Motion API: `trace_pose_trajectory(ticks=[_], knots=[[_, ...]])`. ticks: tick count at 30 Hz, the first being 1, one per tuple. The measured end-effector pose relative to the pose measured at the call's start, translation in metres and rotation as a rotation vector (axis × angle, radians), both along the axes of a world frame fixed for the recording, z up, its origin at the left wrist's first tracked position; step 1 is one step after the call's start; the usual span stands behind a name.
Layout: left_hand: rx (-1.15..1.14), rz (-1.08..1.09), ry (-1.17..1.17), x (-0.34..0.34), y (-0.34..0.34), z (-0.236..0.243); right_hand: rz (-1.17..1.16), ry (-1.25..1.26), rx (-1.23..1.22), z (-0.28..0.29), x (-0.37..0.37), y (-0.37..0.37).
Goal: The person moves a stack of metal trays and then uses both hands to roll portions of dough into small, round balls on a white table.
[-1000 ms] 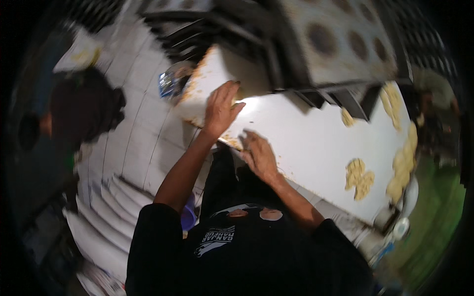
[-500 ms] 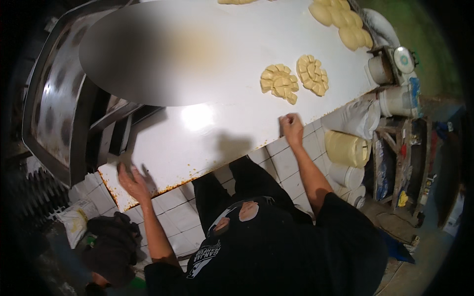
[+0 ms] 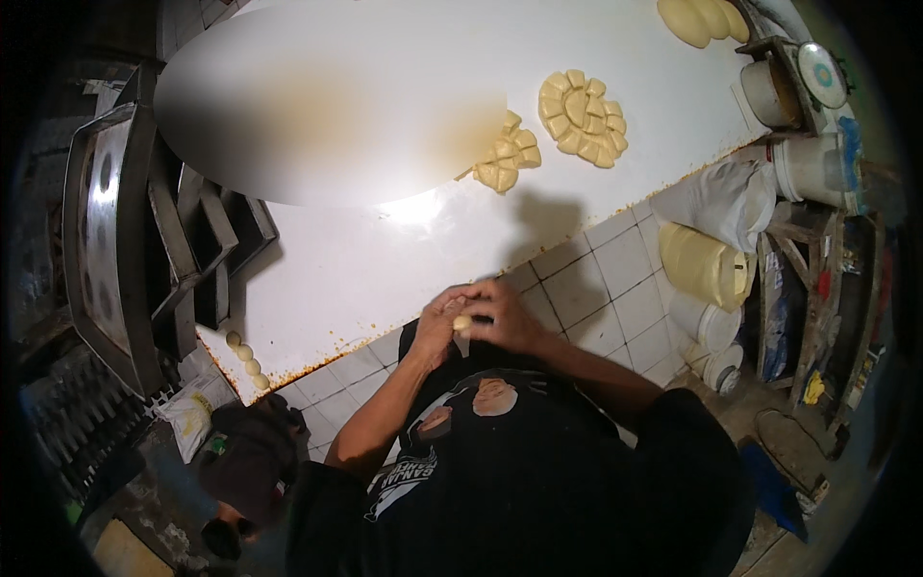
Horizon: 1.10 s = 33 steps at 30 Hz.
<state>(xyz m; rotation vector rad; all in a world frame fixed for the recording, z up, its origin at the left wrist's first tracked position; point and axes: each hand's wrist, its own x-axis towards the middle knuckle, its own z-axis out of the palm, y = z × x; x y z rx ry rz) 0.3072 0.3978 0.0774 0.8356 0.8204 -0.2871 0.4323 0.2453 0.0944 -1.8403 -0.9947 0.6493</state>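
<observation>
My left hand (image 3: 439,329) and right hand (image 3: 507,315) meet just past the table's near edge, in front of my body. Between them shows a small pale dough ball (image 3: 462,322), with the fingers of both hands curled about it. Part of the ball is covered by the fingers. Several similar dough balls (image 3: 252,367) lie in a row along the table's near left corner. Farther in, a round cluster of cut dough pieces (image 3: 584,117) rests on the white table (image 3: 336,279), and a second dough cluster (image 3: 510,154) beside it is partly blurred.
Dark metal trays (image 3: 173,240) stand stacked at the table's left end. Long dough pieces (image 3: 702,19) lie at the far right, near a pot (image 3: 769,94). Buckets and a yellow container (image 3: 705,266) stand right of the table. A person (image 3: 250,452) is low at the left.
My left hand has left the table's near left corner, and my right hand has moved left off the table edge. They have come together around a dough ball. The view has shifted.
</observation>
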Motion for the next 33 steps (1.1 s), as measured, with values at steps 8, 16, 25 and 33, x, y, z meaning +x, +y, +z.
trace_pose_trajectory(ticks=[8, 16, 25, 33], knots=[[1.135, -0.162, -0.093, -0.042, 0.084, 0.006, -0.141, -0.557, -0.061, -0.025, 0.162, 0.024], [1.509, -0.353, -0.281, -0.109, 0.136, -0.023, -0.311, -0.346, -0.818, -0.004, 0.134, 0.074], [1.865, -0.750, -0.223, -0.171, 0.222, -0.013, 0.154, -0.225, -0.271, -0.022, -0.056, 0.107], [1.594, -0.373, -0.273, -0.161, 0.179, -0.075, 0.172, -0.631, -0.093, -0.081, -0.123, 0.183]])
